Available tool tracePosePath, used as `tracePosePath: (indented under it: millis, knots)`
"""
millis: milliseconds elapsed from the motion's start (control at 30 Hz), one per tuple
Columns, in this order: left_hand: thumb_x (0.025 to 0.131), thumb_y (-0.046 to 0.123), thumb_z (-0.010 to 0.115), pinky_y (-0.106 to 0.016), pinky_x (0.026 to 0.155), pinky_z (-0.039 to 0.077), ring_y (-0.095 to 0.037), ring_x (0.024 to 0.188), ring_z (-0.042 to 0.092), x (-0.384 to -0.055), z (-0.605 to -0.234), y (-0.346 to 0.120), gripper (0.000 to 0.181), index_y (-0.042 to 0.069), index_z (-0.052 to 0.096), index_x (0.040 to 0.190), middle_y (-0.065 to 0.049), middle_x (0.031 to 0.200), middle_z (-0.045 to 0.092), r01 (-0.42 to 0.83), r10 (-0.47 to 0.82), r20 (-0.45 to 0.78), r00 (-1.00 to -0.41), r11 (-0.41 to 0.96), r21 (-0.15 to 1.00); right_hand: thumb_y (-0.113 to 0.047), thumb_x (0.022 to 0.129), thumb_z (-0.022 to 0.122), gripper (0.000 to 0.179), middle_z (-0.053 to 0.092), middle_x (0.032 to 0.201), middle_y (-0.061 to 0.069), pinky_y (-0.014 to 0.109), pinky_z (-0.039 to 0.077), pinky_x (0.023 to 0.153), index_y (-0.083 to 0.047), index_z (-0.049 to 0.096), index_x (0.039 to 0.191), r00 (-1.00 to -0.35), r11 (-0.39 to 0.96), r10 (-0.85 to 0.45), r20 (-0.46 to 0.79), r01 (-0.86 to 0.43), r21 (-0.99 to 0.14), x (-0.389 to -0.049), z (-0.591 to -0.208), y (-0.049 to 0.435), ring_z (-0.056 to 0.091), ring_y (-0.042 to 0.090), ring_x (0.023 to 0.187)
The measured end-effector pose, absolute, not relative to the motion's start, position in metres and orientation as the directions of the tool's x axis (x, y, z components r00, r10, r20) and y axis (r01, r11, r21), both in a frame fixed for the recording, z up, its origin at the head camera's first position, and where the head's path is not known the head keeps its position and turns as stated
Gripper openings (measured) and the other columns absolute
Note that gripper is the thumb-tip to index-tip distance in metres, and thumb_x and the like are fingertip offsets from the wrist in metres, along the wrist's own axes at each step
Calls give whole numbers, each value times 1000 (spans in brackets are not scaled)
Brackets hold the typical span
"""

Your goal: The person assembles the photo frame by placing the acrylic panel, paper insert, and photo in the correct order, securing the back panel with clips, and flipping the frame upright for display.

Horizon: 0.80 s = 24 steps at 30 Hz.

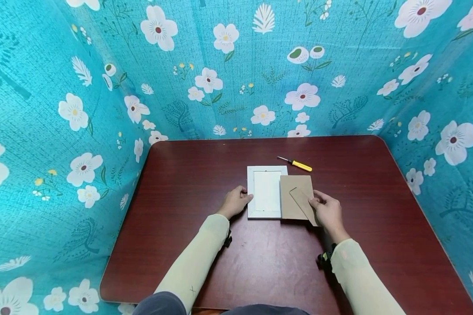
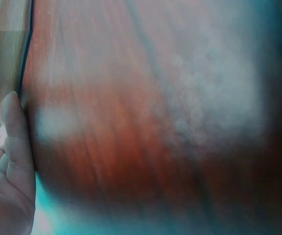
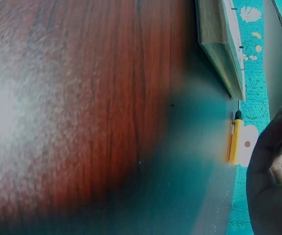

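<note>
A white picture frame (image 1: 250, 205) lies face down on the table, with a pale sheet (image 1: 266, 190) in its opening. My left hand (image 1: 234, 202) grips the frame's left edge, its thumb on the border; the left wrist view shows the thumb (image 2: 17, 127) against the frame's side (image 2: 8, 58). My right hand (image 1: 328, 213) pinches the right edge of a brown backing board (image 1: 289, 203) with a stand leg on it. The board is raised and covers the frame's right side in the head view. In the right wrist view the board (image 3: 280, 63) stands apart from the frame (image 3: 219, 44).
A screwdriver (image 1: 301, 166) with a yellow handle lies on the dark red table (image 1: 197, 175) beyond the frame. Blue flowered cloth (image 1: 244, 70) hangs behind the table and along both sides.
</note>
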State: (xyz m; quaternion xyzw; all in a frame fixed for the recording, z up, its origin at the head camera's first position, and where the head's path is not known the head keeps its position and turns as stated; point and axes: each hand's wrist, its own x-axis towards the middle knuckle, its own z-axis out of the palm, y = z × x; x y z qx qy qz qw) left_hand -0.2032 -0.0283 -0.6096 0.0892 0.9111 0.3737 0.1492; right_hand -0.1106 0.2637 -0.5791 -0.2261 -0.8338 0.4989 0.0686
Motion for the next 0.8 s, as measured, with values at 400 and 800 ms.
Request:
tracePosePath:
  millis: [400, 800]
  knots:
    - [94, 42, 63, -33, 72, 45, -14, 74, 53, -203, -610, -32, 37, 11, 60, 115, 2, 84, 56, 31, 272, -227, -935, 701, 713, -16, 93, 67, 37, 65, 94, 9, 24, 41, 71, -3, 63, 127, -887, 373, 438, -145, 326, -869, -119, -582, 253, 55, 15, 83]
    - [94, 45, 62, -34, 73, 45, -15, 75, 54, -205, -609, -31, 39, 13, 60, 116, 3, 85, 56, 42, 279, -225, -934, 708, 705, -16, 94, 65, 37, 62, 94, 9, 24, 40, 70, -1, 61, 129, -905, 366, 401, -139, 297, -882, -132, -578, 242, 53, 15, 84]
